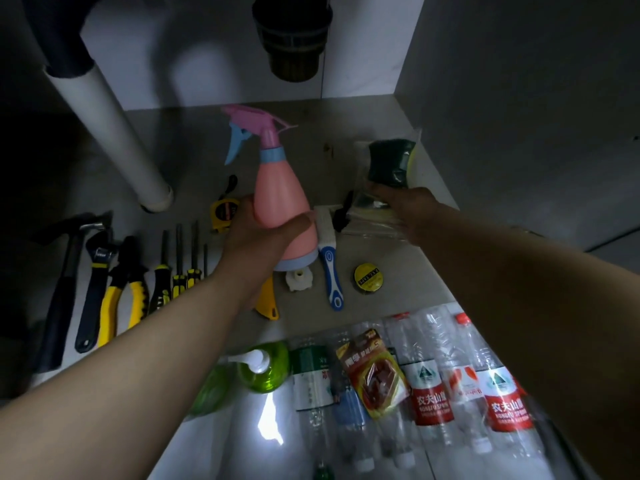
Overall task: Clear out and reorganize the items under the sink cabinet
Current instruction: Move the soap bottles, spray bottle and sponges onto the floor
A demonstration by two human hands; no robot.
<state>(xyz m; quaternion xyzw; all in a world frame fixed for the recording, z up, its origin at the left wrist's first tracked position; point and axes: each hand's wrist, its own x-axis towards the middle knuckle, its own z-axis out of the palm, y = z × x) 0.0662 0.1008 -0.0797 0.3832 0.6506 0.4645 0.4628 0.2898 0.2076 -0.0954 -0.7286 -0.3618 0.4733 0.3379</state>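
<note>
My left hand (258, 237) grips the lower body of a pink spray bottle (282, 199) with a pink and blue trigger head, held upright just above the cabinet floor (194, 147). My right hand (412, 211) reaches to the right side of the cabinet and holds a clear plastic pack of green and yellow scouring sponges (389, 164), tilted up against the right wall. Both forearms stretch in from the bottom of the view.
Tools lie in a row at left: hammer (60, 289), wrench (95, 275), yellow pliers (123, 292), several screwdrivers (178, 265), a tape measure (223, 214). A blue-handled brush (330, 268), a tape roll (369, 278), a white drainpipe (121, 140); in front, plastic bottles (429, 386), a green pump bottle (263, 368).
</note>
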